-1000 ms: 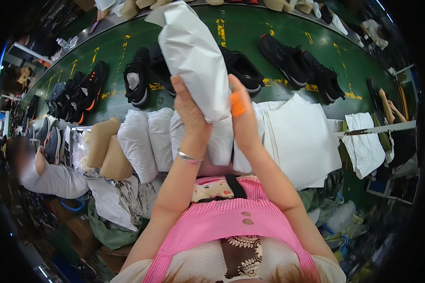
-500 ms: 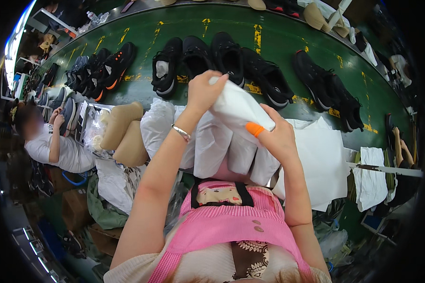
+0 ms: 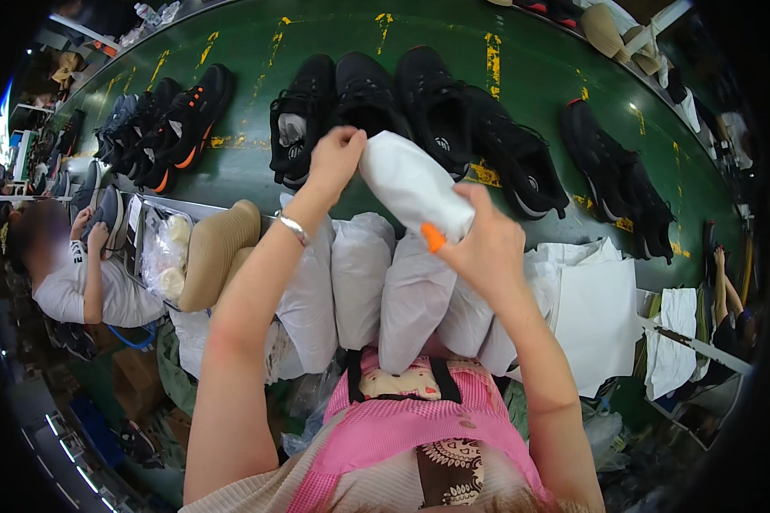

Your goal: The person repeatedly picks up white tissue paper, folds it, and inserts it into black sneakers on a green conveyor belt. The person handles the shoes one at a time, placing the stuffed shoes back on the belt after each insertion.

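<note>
Above the near edge of the green conveyor belt [image 3: 257,98], I hold a white paper-wrapped bundle [image 3: 415,181], long and rounded. What lies inside the paper is hidden. My right hand [image 3: 488,248], with an orange cover on its thumb, wraps round the bundle's lower end. At the upper left end, my left hand [image 3: 335,161] has its fingers pinched together at the paper's edge. Just beyond are black sneakers [image 3: 436,107] in a row, one with crumpled paper inside. Several similar white wrapped bundles [image 3: 415,295] stand side by side between the belt and me.
Tan moulded shoe inserts [image 3: 218,248] lie left, beside a tray of plastic-wrapped pieces [image 3: 164,248]. White paper sheets [image 3: 595,316] are stacked right. Black-orange sneakers [image 3: 198,115] and another black pair [image 3: 612,171] sit on the belt. A co-worker [image 3: 85,282] at far left handles a grey shoe.
My left hand has shifted left to the bundle's upper end, its fingers now pinched there. The bundle has moved slightly left in my right hand. The view has shifted a little.
</note>
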`<state>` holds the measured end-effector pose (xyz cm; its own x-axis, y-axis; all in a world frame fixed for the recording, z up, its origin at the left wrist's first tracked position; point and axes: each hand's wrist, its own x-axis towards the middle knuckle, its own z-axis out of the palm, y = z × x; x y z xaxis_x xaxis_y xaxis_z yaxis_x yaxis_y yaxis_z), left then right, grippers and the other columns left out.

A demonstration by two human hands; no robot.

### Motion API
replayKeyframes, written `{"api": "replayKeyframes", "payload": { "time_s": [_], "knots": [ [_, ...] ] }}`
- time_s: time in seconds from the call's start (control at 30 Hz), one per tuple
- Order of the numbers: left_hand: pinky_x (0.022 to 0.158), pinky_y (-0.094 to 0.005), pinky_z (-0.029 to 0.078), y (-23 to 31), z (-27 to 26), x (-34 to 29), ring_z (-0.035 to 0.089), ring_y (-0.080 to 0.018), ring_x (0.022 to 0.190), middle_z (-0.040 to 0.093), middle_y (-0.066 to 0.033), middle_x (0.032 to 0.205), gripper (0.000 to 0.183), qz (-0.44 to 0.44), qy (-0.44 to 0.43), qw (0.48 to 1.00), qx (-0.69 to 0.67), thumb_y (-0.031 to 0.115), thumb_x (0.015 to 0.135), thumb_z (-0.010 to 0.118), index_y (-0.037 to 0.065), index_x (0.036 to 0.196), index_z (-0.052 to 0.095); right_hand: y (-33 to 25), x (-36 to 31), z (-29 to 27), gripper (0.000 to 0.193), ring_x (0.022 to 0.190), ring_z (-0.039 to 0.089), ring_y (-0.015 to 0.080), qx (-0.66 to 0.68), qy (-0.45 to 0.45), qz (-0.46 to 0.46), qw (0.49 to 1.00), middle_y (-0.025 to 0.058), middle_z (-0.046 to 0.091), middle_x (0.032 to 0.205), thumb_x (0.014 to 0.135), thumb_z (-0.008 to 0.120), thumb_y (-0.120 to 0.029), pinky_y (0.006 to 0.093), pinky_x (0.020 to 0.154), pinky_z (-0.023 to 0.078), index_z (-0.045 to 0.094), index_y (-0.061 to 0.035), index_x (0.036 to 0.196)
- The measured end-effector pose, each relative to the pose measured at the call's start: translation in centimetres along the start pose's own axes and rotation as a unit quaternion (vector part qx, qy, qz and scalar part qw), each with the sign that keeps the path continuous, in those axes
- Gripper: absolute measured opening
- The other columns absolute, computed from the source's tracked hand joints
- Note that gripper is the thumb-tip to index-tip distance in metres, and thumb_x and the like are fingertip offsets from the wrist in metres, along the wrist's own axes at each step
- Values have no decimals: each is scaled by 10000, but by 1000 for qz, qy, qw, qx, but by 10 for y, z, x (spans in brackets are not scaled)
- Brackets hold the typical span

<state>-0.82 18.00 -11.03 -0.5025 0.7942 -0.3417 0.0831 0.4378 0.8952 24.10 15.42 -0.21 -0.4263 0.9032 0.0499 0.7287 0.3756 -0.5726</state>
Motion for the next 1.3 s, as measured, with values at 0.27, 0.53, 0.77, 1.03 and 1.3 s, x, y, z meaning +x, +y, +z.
{"api": "replayKeyframes", "payload": {
  "time_s": [0.27,0.53,0.77,1.03,1.3],
  "knots": [
    [775,-452,546,11,4,69,684,-366,871,706,-171,886,544,160,66,874,453,299,863,662,129,1360,521,-12,73,38,537,734,699,352,-69,-28,114,991,188,701,773,662,774,-423,398,656,547,643,-44,1018],
    [824,-476,532,-6,-3,98,667,-378,864,687,-224,911,399,233,4,883,408,125,869,547,103,1258,634,-18,110,89,468,539,664,346,-135,49,44,989,162,659,615,652,784,-401,419,524,534,616,-23,871],
    [852,-469,535,-7,-11,108,668,-371,919,701,-192,983,395,232,-39,882,408,134,871,553,111,1256,641,1,173,150,547,655,688,324,-128,58,-60,988,138,686,697,642,786,-485,421,561,541,602,-39,897],
    [783,-462,514,-16,-30,116,649,-383,814,668,-231,898,424,270,-64,889,364,112,864,540,105,1280,622,22,190,120,1134,1209,560,384,-12,-208,2,978,297,546,1312,581,876,-468,375,996,468,360,71,1436],
    [659,-459,485,-19,-28,114,611,-382,662,613,-254,748,477,303,-54,895,322,84,853,531,91,1328,577,39,231,176,668,933,671,375,-95,-157,-28,983,233,687,923,617,878,-370,416,788,540,564,34,1046]
  ]
}}
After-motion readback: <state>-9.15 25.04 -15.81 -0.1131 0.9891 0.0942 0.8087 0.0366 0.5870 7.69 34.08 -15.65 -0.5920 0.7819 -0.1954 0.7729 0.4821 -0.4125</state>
